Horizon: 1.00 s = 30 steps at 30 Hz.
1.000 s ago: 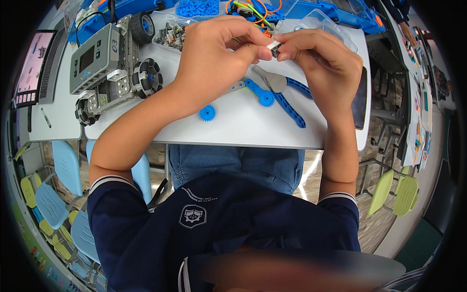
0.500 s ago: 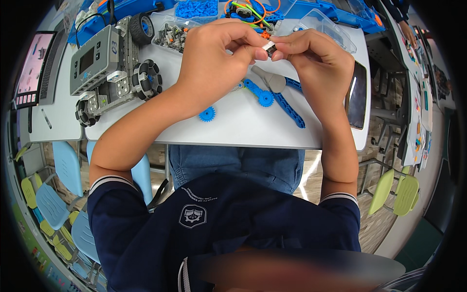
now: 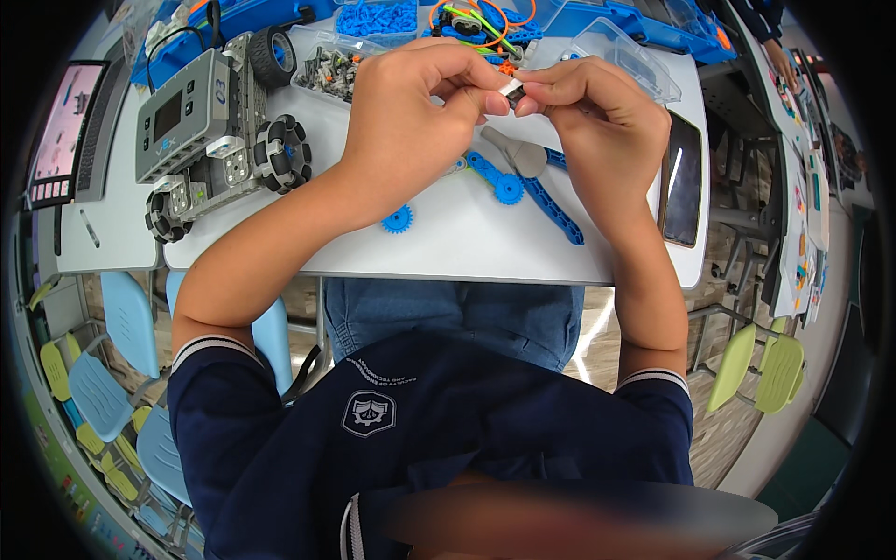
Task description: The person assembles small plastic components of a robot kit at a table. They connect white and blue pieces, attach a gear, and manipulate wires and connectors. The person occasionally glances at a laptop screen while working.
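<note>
Classroom-type place, with light blue chairs on the left, green chairs on the right, and a white table packed with building parts. Left hand and right hand meet over the far half, fingers pinched close together on a small white-and-dark piece. It's up in the air between the fingertips, off the tabletop. Both hands seem to be on it, but they hide so much that I can't tell if it's one part or two, or whether anything's clicked together yet.

As for what's done: the grey wheeled machine on the left stands put together, wheels on, though I can't say if it's complete. Near the middle, a blue beam looks joined to a blue gear. Not joined to anything I can see: a loose gear lying flat below the left wrist. Just right of the beam there's a grey tool with blue handles, nobody holding it. Plenty of unused bits too, in the tub of blue parts and the tub of grey parts.
</note>
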Available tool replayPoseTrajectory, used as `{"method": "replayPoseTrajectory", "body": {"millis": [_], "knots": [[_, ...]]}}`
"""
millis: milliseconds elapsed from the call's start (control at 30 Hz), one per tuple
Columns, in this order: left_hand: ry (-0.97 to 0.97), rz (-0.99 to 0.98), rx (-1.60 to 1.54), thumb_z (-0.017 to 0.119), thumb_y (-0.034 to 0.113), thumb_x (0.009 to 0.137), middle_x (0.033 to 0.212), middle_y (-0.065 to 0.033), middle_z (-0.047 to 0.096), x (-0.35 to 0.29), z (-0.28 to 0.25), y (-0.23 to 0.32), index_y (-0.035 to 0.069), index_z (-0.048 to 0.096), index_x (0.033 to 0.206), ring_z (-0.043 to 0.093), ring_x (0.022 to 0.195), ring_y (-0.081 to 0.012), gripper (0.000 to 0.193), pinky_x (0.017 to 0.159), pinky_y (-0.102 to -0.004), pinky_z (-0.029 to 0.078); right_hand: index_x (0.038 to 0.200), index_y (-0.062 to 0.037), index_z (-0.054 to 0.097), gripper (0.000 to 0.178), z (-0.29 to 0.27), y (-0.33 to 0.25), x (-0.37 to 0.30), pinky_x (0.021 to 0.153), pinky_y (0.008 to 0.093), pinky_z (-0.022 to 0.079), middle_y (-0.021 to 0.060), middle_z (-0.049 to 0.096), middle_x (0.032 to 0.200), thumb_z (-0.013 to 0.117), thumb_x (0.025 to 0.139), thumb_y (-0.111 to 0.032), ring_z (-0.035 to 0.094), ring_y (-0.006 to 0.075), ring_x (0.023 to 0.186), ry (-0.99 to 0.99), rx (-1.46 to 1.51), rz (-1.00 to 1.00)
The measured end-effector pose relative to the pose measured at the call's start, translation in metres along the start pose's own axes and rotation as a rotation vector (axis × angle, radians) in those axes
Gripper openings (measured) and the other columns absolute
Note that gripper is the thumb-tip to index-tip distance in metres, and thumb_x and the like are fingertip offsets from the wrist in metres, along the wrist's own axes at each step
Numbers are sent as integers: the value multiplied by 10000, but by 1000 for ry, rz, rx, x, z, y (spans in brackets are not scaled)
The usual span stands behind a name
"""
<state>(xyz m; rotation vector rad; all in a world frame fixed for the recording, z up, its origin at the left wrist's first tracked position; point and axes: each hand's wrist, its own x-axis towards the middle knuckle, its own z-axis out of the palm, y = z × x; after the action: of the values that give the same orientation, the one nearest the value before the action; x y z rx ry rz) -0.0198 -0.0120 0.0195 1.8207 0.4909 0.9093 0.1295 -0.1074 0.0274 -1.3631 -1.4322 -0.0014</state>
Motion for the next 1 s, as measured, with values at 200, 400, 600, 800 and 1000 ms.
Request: {"method": "replayPoseTrajectory", "body": {"millis": [200,400,600,800,1000], "knots": [[6,20,-8,624,-78,793,820,-101,708,0,1,-3,-7,729,833,727,734,-162,133,637,-264,584,754,7,681,135,1,1,-1,635,255,573,83,716,743,703,727,137,731,168,712,-8,29,28],[-23,69,49,642,-80,784,813,-92,705,4,-2,-3,-10,720,823,725,734,-164,112,631,-266,572,906,4,716,186,1,-1,-1,720,271,581,94,728,791,677,765,118,750,187,771,-23,143,215],[-72,33,104,690,-73,843,905,-72,688,2,-6,2,-44,718,898,702,813,-135,68,750,-256,579,1012,-41,764,258,-5,-1,3,695,276,578,105,752,836,670,800,73,750,181,768,-151,-35,113],[9,77,75,666,-46,777,769,-84,696,4,-2,-3,17,734,789,667,647,-152,94,577,-269,523,1052,-25,772,305,-5,-4,1,693,236,556,101,758,892,652,813,122,706,122,758,-196,-121,47],[19,75,78,658,-39,782,759,-78,691,2,-1,-5,26,742,785,662,641,-147,106,564,-263,514,983,-62,780,235,-3,-1,0,659,279,576,85,756,807,677,804,52,742,183,733,-141,-120,20]]}}
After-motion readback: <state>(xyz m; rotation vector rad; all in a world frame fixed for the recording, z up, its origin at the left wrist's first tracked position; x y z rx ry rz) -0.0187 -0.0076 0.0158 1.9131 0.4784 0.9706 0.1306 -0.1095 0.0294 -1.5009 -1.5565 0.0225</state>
